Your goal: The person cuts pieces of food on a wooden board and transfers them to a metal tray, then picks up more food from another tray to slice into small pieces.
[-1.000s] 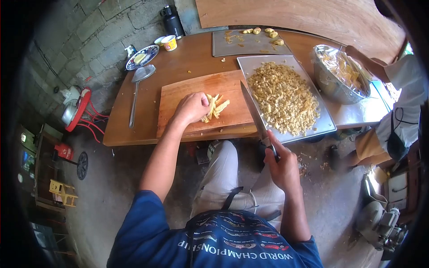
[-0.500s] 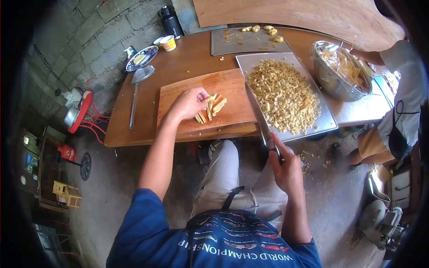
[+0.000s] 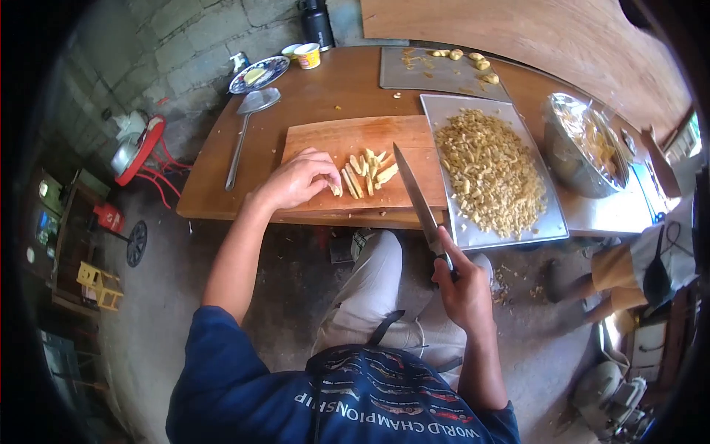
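My left hand [image 3: 299, 180] is on the wooden cutting board [image 3: 318, 136], its fingertips closed on a pale yellow strip [image 3: 336, 190] near the board's front edge. Just to the right lie several more cut yellow strips [image 3: 370, 172]. My right hand [image 3: 466, 290] grips the dark handle of a long kitchen knife [image 3: 416, 187]. The blade points up and left, over the board's right side, apart from the strips. Beside it, a metal tray [image 3: 458, 229] carries a big heap of small chopped yellow pieces [image 3: 492, 172].
A metal bowl [image 3: 566, 159] covered with plastic film stands at the right, near another person [image 3: 665, 255]. Behind is a second tray [image 3: 403, 76] with peelings and whole pieces. A skimmer [image 3: 238, 148], a patterned plate [image 3: 277, 68], a cup [image 3: 308, 56] and a black bottle [image 3: 316, 26] are at the left and back.
The view has shifted. My left hand has moved left from the strip pile to a strip at its side. The knife stays in my right hand. The other person's hand has left the bowl.
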Tool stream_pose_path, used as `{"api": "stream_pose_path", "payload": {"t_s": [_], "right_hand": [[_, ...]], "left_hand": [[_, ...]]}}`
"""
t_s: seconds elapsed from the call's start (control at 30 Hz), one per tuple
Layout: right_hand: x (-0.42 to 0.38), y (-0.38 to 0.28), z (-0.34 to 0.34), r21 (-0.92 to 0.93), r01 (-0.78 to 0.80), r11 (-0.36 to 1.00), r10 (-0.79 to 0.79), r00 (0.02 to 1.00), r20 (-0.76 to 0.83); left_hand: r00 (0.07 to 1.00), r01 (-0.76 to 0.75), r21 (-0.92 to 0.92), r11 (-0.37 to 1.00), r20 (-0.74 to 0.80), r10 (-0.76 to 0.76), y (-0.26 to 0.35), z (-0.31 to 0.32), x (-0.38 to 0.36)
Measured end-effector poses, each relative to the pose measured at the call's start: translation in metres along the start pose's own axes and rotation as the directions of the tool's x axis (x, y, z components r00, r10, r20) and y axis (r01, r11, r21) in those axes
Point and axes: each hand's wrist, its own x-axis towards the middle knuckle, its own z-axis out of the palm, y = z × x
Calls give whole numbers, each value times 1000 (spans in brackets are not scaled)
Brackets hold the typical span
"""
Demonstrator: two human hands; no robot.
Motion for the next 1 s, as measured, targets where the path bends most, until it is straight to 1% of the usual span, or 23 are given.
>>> {"api": "stream_pose_path", "payload": {"t_s": [0.07,0.1,0.13,0.17,0.2,0.27,0.3,0.33,0.4,0.53,0.6,0.63,0.67,0.7,0.73,0.77,0.8,0.87,1.0], "right_hand": [[4,-13,10,-1,15,1000,-15,999,46],[7,-16,16,-29,61,998,-58,995,77],[10,-24,21,-39,69,997,-66,994,88],[12,-33,26,-109,86,990,-71,988,135],[15,-41,32,-176,104,979,-72,981,179],[19,-50,43,-219,108,970,-59,974,217],[21,-54,48,-257,117,959,-54,969,240],[23,-57,52,-295,130,947,-49,963,265],[26,-63,57,-334,135,933,-34,956,291],[34,-61,60,-358,135,924,-55,972,227],[34,-64,60,-359,132,924,-60,977,204],[33,-67,60,-363,142,921,-67,975,210],[32,-70,61,-368,151,918,-73,974,216],[30,-73,62,-373,146,916,-68,974,214],[29,-75,64,-393,178,902,-91,969,231],[28,-77,67,-410,211,887,-113,961,251],[27,-78,69,-412,207,887,-108,962,251],[27,-80,73,-440,266,858,-156,950,269],[26,-81,79,-464,300,833,-199,947,254]], "left_hand": [[998,-64,37,997,-7,64,-6,2,-12],[998,-52,29,998,-18,53,-10,7,-19],[991,-38,-27,999,-126,35,-17,14,-24],[973,-34,-81,996,-231,14,-22,18,-29],[970,-31,-84,996,-242,10,-24,20,-34],[924,137,-219,966,-323,-204,-24,28,-50],[915,163,-241,957,-326,-238,-18,33,-53],[914,132,-173,976,-360,-187,-19,39,-57],[910,103,-253,962,-367,-194,-21,47,-60],[900,87,-244,966,-396,-181,-18,58,-55],[854,66,-311,948,-473,-215,-11,61,-49],[819,46,-315,948,-531,-217,-10,62,-47],[819,42,-321,946,-531,-217,-11,63,-48],[788,55,-298,953,-574,-225,-12,62,-51],[755,68,-275,959,-614,-230,-10,59,-53],[770,126,-348,929,-557,-313,-5,57,-56],[771,125,-351,928,-554,-314,-2,59,-58],[786,144,-238,960,-562,-257,1,62,-59],[757,163,-200,966,-603,-252,0,69,-56]]}}
